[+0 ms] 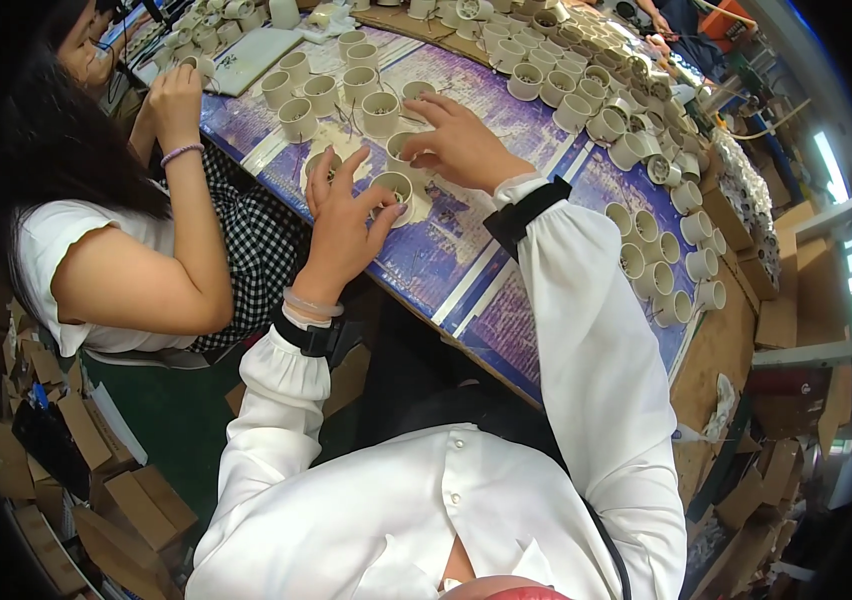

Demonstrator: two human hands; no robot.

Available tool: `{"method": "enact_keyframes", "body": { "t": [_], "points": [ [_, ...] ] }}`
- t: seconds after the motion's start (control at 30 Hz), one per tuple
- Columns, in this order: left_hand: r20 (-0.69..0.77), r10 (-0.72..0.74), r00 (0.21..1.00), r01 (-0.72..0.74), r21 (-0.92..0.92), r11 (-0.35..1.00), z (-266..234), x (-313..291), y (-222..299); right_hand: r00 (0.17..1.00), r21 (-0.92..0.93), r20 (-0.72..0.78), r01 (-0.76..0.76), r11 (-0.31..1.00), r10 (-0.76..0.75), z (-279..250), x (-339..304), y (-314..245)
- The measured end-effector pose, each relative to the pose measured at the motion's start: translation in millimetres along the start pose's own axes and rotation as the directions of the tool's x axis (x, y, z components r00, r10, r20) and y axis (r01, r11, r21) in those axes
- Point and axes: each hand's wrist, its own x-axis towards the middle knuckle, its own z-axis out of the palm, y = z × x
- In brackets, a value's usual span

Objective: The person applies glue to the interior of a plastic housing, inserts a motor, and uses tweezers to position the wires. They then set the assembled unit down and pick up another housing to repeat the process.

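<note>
On the purple-and-white patterned table [461,235] stand several small beige cylindrical cups, some with thin dark wires. My left hand [346,210] is over the near cups; its thumb and forefinger close on the rim of one beige cup [392,186], while its other fingers spread over another cup [324,160] and partly hide it. Across from it, my right hand [461,145] has its fingers apart, thumb beside a cup [399,146] and fingertips near a farther cup [416,92]. Nothing shows held in the right hand.
Behind my hands stand more cups [321,93]. A dense mass of cups [556,75] fills the far right, with another group [654,262] nearer the right edge. A person [136,230] sits close on my left, holding a cup. Cardboard boxes [151,505] crowd the floor.
</note>
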Motion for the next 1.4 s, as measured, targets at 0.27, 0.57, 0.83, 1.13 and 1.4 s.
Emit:
{"method": "enact_keyframes", "body": {
  "t": [0.27, 0.57, 0.83, 1.13, 1.4],
  "points": [
    [-0.072, -0.035, 0.997, 0.036, 0.016, 0.999, 1.9, 1.2, 1.2, 0.896, 0.177, -0.281, -0.303, 0.936, 0.343, -59.4, -53.0, -22.6],
    [-0.015, 0.200, 0.980, -0.191, -0.380, 0.905, 15.5, 9.6, 98.2, 0.863, 0.370, -0.203, -0.370, 0.852, 0.463, -118.2, -193.7, -201.8],
    [0.118, 0.361, 0.925, -0.169, -0.722, 0.671, 71.9, 62.3, 199.5, 0.543, 0.588, -0.065, -0.657, 0.471, 0.838, -131.7, -326.5, -264.1],
    [0.335, 0.420, 0.843, -0.285, -0.384, 0.878, 175.0, 115.0, 242.8, 0.456, 0.586, -0.231, -0.640, 0.496, 0.860, -132.9, -365.5, -270.4],
    [0.646, 0.368, 0.669, -0.310, -0.208, 0.928, 174.5, 92.9, 269.5, 0.400, 0.588, -0.277, -0.649, 0.483, 0.874, -127.3, -404.0, -275.3]
  ]
}}
